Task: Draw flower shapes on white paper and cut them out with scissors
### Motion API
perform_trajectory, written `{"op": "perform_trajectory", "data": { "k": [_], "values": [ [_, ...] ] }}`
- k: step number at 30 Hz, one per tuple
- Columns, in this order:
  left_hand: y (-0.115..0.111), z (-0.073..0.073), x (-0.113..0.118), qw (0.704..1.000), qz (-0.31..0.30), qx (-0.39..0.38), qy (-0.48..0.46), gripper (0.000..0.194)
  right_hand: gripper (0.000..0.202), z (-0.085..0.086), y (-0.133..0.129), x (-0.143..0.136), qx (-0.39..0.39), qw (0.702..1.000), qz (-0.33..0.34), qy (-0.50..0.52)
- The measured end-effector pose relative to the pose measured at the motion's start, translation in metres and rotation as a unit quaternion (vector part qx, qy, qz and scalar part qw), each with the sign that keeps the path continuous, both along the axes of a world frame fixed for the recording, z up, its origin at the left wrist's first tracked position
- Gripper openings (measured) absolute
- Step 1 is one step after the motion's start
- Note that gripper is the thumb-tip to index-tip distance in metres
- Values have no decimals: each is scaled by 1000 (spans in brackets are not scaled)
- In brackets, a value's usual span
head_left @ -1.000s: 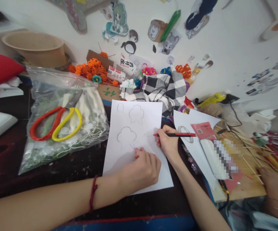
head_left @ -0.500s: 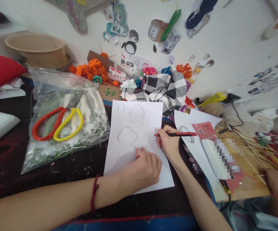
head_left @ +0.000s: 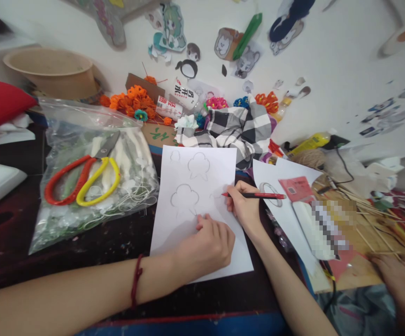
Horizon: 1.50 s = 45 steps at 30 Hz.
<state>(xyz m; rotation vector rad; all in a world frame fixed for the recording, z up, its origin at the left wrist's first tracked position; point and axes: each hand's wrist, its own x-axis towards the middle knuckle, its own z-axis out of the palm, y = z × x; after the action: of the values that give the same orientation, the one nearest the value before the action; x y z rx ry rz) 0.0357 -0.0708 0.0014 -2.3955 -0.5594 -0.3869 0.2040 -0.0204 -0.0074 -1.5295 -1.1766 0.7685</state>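
Note:
A white sheet of paper [head_left: 174, 233] lies on the dark table, with several faint grey cloud-like outlines drawn on it. My right hand [head_left: 245, 205] grips a red-and-black pencil [head_left: 268, 196], its tip at a short faint curved line on the sheet's right side. Loosely curled, my left hand [head_left: 207, 245] rests on the lower part of the paper, just below the largest outline. Its palm is hidden and nothing shows in its fingers. A dark red cord bracelet [head_left: 136, 280] circles the left wrist.
Scissors [head_left: 83, 182] with red and yellow handles lie on a clear plastic bag [head_left: 132, 200] at left. Black-and-white checked cloth [head_left: 226, 133] sits behind the paper. More papers [head_left: 279, 219] lie at right, near a wooden board [head_left: 359, 275] and another person's hands [head_left: 394, 275].
The pencil tip has shifted slightly left along the faint line with my right hand. My left hand stays on the paper. The other person's hands have come further into view at right.

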Motion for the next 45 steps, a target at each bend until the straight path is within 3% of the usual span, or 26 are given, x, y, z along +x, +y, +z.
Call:
{"op": "perform_trajectory", "data": {
  "k": [45],
  "values": [
    [0, -1, 0, 1000, -3, 11, 12, 19, 32, -2, 1, -2, 25, 998, -49, -4]
  ]
}}
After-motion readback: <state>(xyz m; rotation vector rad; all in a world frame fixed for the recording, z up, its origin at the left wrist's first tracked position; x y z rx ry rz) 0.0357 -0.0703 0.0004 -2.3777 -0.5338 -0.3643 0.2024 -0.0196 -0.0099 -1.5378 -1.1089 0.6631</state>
